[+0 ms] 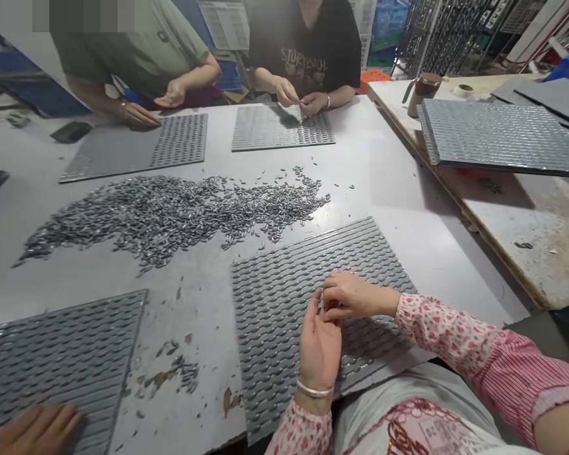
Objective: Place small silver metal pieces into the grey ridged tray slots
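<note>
My left hand (320,347), with a bracelet at the wrist, is palm up over a grey ribbed panel (265,328). Its palm looks bare, one finger is stretched out, and the other fingertips are partly hidden behind my right hand. My right hand (348,297) meets the left at the fingertips, its thumb and fingers pinched together; anything between them is too small or hidden to make out. Rows of small raised oval pieces cover much of the panel, and its far edge shows plain straight ridges. Beyond it lies a long pile of small shiny grey oval pieces (180,215).
Across the table, two people work at similar panels (133,148) (284,129). Another person's hand (38,426) rests on a panel (76,341) at the lower left. Loose pieces (187,373) lie between panels. Stacked panels (502,136) and a brown cup (424,91) stand on the right-hand table.
</note>
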`<state>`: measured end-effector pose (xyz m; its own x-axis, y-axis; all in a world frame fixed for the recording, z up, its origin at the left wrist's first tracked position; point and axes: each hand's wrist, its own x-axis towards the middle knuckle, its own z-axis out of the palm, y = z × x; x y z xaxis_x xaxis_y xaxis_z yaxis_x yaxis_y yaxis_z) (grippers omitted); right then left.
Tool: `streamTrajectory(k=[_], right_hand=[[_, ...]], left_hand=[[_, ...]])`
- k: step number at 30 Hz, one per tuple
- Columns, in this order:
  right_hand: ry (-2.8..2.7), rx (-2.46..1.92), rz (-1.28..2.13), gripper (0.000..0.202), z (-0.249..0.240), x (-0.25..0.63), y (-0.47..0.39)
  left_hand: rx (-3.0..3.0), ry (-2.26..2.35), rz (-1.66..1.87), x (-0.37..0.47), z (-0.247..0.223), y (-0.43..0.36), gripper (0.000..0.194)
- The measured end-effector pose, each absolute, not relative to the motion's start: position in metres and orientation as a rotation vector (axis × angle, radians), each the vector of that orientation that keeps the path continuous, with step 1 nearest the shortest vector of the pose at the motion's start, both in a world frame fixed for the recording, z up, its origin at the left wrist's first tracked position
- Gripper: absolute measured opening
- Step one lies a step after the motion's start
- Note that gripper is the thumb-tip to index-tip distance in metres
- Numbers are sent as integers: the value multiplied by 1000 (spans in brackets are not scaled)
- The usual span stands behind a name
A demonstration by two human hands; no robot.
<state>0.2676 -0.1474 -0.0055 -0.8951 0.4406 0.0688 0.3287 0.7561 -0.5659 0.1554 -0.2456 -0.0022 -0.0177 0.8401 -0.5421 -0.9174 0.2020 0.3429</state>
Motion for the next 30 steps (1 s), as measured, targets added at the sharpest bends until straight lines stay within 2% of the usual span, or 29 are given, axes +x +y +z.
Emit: streamTrajectory(k=[5, 10, 12, 14, 16, 24, 30], right_hand=[[-2757, -684, 862, 13, -1, 247, -146], [-2658, -680, 1011, 12, -6, 231, -125], [-2493, -951, 1025, 18, -15, 223, -107], [-2354, -1295, 889, 23, -28, 213, -88], [-2311, -1444, 756, 25, -41, 204, -73], [-2444, -1412, 567, 22, -66, 195, -65], [-2513, -1328, 533, 22, -71, 201, -58]], left_hand=[[-38, 752, 1430, 149, 5, -247, 33], [-28, 846, 1470, 139, 10, -250, 34], [-5, 916, 1482, 129, 12, -250, 34], [31, 984, 1504, 118, 12, -251, 32], [60, 1041, 1538, 106, 10, -251, 30], [11, 1265, 1657, 50, -12, -262, 19], [11, 1570, 1879, -14, -55, -266, 16]])
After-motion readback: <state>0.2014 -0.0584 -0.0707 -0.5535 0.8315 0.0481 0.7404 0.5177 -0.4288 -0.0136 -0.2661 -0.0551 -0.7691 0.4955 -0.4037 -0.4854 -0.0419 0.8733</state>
